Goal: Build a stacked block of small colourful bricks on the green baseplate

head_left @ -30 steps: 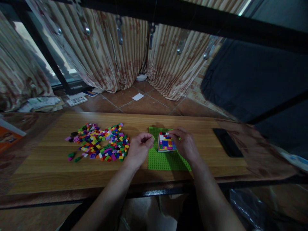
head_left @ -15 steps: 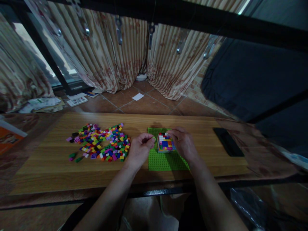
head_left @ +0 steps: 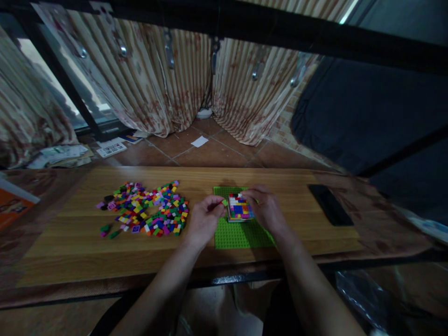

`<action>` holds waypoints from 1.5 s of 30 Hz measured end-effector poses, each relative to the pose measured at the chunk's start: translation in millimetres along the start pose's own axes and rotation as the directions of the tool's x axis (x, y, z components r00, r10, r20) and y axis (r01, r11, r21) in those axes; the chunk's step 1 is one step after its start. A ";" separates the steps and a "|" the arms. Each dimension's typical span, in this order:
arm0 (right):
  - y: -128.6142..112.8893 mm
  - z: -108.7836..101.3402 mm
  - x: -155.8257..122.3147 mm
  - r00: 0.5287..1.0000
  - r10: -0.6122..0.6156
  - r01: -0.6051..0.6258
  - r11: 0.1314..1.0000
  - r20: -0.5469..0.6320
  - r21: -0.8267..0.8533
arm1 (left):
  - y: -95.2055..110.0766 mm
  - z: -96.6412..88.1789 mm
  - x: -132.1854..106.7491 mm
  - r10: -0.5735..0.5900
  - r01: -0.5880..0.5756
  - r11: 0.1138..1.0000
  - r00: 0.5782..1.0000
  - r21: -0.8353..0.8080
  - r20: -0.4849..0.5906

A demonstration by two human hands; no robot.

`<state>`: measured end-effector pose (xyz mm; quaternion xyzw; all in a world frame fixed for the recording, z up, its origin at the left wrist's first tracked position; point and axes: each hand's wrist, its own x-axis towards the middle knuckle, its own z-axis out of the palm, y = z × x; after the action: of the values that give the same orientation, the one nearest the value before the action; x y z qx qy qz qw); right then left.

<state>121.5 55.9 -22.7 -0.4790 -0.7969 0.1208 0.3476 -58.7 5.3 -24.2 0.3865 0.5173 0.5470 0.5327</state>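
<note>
A square block built of multicoloured toy bricks (head_left: 239, 209) stands on a green studded baseplate (head_left: 245, 240). At its left side is my left hand (head_left: 206, 217), with thumb and forefinger pinched on a small light-green toy brick (head_left: 224, 202). My right hand (head_left: 265, 207) reaches over the block's right side, its fingers covering part of the top. Those fingertips are closed on a small white toy brick (head_left: 240, 196) at the block's far edge, beside a black one; whether it is seated cannot be seen.
Loose toy bricks (head_left: 164, 210) in many colours lie spread on the left of the wooden table (head_left: 115, 261). A black phone-like slab (head_left: 331, 205) rests at the right end. A dark horizontal bar (head_left: 280, 28) with hanging metal pieces crosses above, before striped curtains (head_left: 140, 79).
The light-green brick shows more clearly at my left fingertips. My right fingertips remain at the block's far edge, shifted only slightly. The whole view has moved a little.
</note>
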 end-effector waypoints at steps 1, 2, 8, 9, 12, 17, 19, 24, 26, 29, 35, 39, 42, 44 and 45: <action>-0.3 0.2 -0.5 1.000 0.012 -0.012 1.000 0.004 0.015 | 1.1 1.1 -0.9 -0.007 0.007 1.000 1.000 -0.028 0.009; -0.5 0.3 -1.2 1.000 0.026 -0.026 0.999 0.007 0.036 | 2.1 2.1 -1.8 -0.012 0.013 0.999 1.000 -0.052 0.015; -11.0 -6.1 -7.1 0.989 0.090 -0.076 0.990 -0.119 0.121 | 4.4 4.4 -3.0 0.024 -0.024 0.995 1.000 -0.097 0.002; -15.6 -7.6 -8.0 0.986 0.085 -0.065 0.987 -0.140 0.146 | 4.9 4.3 -2.9 0.039 -0.039 0.995 0.999 -0.089 0.002; -31.1 -7.7 -10.8 0.990 0.082 -0.045 0.957 -0.118 0.287 | 7.7 4.3 -3.8 0.091 -0.090 0.995 0.996 -0.053 0.020; -46.8 0.5 -13.9 0.991 0.136 -0.128 0.861 0.020 0.492 | 12.9 6.6 -9.4 0.216 -0.219 0.976 0.971 0.015 0.103; -48.9 1.1 -14.3 0.991 0.132 -0.127 0.843 0.027 0.522 | 13.6 7.4 -12.1 0.264 -0.271 0.961 0.957 0.047 0.116; -54.8 -1.2 -15.7 0.994 0.109 -0.074 0.831 -0.030 0.551 | 14.1 5.9 -16.7 0.349 -0.363 0.922 0.929 0.135 0.120; -57.9 -0.5 -16.4 0.990 0.138 -0.093 0.804 -0.031 0.587 | 15.4 4.3 -17.5 0.350 -0.368 0.918 0.927 0.146 0.138; -57.8 -0.8 -15.5 0.965 0.261 -0.175 0.679 -0.012 0.713 | 18.2 1.5 -17.4 0.334 -0.358 0.920 0.929 0.158 0.159; -33.2 -15.8 -5.7 0.881 0.474 -0.218 0.374 0.017 0.902 | 20.1 -1.1 -11.2 0.230 -0.236 0.971 0.965 0.034 0.126; -22.1 -24.7 -3.2 0.859 0.497 -0.291 0.270 0.126 0.918 | 19.6 -0.3 -6.9 0.175 -0.176 0.984 0.981 0.006 0.083; -22.2 -27.7 -3.9 0.850 0.493 -0.321 0.210 0.184 0.923 | 19.9 0.9 -7.0 0.154 -0.155 0.988 0.983 0.004 0.099; -23.0 -28.0 -4.3 0.851 0.482 -0.332 0.191 0.207 0.924 | 20.1 1.6 -7.8 0.139 -0.141 0.990 0.984 0.003 0.107; -22.7 -27.7 -4.3 0.852 0.482 -0.332 0.194 0.205 0.923 | 20.1 1.8 -8.1 0.133 -0.134 0.991 0.985 0.003 0.108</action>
<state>125.9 36.7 7.6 -0.3865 -0.3946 0.6140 0.5639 -59.5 -0.3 -3.2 0.4519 0.4637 0.5574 0.5198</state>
